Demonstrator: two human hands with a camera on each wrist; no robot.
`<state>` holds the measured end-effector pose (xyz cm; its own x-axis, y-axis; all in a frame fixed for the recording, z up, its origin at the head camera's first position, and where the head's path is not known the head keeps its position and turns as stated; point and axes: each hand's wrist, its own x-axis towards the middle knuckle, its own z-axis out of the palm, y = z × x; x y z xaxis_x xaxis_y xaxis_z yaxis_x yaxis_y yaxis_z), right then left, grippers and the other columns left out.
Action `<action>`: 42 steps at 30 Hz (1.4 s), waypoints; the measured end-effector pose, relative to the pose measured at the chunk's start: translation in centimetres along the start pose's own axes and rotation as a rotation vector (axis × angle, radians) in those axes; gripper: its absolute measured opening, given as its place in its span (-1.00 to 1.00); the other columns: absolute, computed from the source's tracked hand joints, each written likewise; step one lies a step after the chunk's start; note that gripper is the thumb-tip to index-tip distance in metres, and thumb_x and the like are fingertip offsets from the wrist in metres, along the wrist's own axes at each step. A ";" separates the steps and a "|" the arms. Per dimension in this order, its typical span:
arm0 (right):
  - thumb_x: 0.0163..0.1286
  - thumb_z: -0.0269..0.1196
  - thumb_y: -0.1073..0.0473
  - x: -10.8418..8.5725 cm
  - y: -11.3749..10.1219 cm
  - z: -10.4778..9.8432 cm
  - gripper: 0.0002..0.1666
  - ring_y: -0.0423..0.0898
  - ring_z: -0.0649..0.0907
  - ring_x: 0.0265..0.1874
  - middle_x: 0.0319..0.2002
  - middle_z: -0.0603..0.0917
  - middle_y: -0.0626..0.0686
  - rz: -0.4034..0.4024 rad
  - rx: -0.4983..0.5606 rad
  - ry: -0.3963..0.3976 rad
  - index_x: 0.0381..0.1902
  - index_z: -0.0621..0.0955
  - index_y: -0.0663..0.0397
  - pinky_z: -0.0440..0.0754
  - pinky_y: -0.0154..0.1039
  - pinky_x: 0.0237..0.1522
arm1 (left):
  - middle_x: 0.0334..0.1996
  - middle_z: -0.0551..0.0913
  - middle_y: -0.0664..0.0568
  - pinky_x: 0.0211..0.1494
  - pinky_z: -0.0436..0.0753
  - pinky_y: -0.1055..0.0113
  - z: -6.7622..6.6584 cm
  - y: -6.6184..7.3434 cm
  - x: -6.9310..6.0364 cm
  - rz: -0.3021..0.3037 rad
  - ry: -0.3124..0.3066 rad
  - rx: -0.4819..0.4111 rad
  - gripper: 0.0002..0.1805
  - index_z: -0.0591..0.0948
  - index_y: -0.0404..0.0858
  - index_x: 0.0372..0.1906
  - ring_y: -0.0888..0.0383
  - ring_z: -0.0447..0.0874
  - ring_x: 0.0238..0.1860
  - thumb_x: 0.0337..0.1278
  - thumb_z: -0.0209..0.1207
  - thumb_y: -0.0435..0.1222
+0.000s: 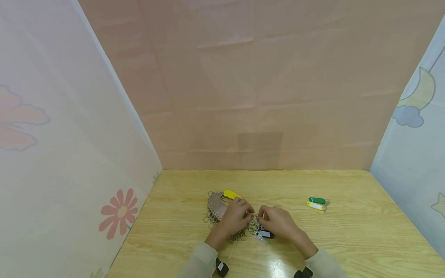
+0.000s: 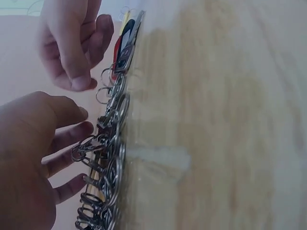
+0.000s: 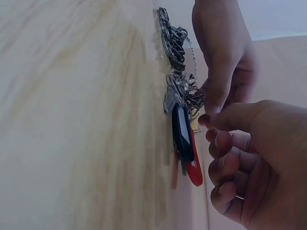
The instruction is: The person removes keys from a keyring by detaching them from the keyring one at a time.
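Steel split rings (image 1: 240, 234) and keys (image 1: 260, 236) lie in a heap on the table, beside a grey-brown fan-shaped piece (image 1: 217, 204) fringed with rings. My left hand (image 1: 234, 216) is over the heap; in the left wrist view its spread fingers (image 2: 72, 136) reach the rings. My right hand (image 1: 278, 222) faces it closely, thumb and fingertips bent above the keys. The hands cover whatever may be between the fingertips. A black key tag (image 1: 266, 234) lies below the right hand, and the right wrist view shows a red tag (image 3: 194, 170) beside it.
A yellow object (image 1: 231, 194) shows behind my left hand. To the right, a green key tag (image 1: 317, 200) and a yellow key tag (image 1: 315, 205) lie with keys. A thin pale strip (image 1: 232, 250) is near the front. Fabric walls enclose the wooden table (image 1: 365, 231).
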<state>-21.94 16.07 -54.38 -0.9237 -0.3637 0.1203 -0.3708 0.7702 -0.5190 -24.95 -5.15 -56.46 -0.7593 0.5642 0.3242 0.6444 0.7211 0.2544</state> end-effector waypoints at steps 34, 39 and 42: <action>0.38 0.39 0.20 0.6 -0.8 0.2 -0.89 -0.33 0.38 -0.71 -0.66 0.46 -0.24 0.069 -0.003 0.112 -0.33 0.67 -0.12 0.28 -0.35 -0.64 | -0.11 0.77 0.29 0.19 0.45 0.20 0.7 0.6 -0.1 -0.041 -0.076 -0.083 -0.83 0.73 0.05 -0.02 0.22 0.55 0.14 0.39 0.36 -0.05; 0.37 0.39 0.21 0.7 -0.6 0.2 -0.90 -0.35 0.36 -0.71 -0.62 0.51 -0.27 0.049 0.013 0.135 -0.32 0.67 -0.12 0.28 -0.37 -0.63 | -0.12 0.77 0.30 0.20 0.45 0.18 0.7 0.6 0.0 -0.051 -0.089 -0.129 -0.84 0.73 0.04 0.02 0.22 0.55 0.16 0.43 0.31 -0.12; 0.36 0.42 0.22 0.7 -0.4 0.3 -0.87 -0.36 0.37 -0.66 -0.54 0.56 -0.29 0.031 0.001 0.157 -0.32 0.68 -0.15 0.31 -0.37 -0.60 | -0.10 0.79 0.31 0.18 0.44 0.20 0.6 0.5 0.1 -0.060 -0.082 -0.169 -0.84 0.76 0.03 0.02 0.23 0.57 0.11 0.47 0.26 -0.18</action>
<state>-22.44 15.36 -54.31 -0.9385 -0.2530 0.2348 -0.3415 0.7794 -0.5252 -24.78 -4.50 -56.85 -0.7970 0.5582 0.2309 0.5989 0.6805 0.4222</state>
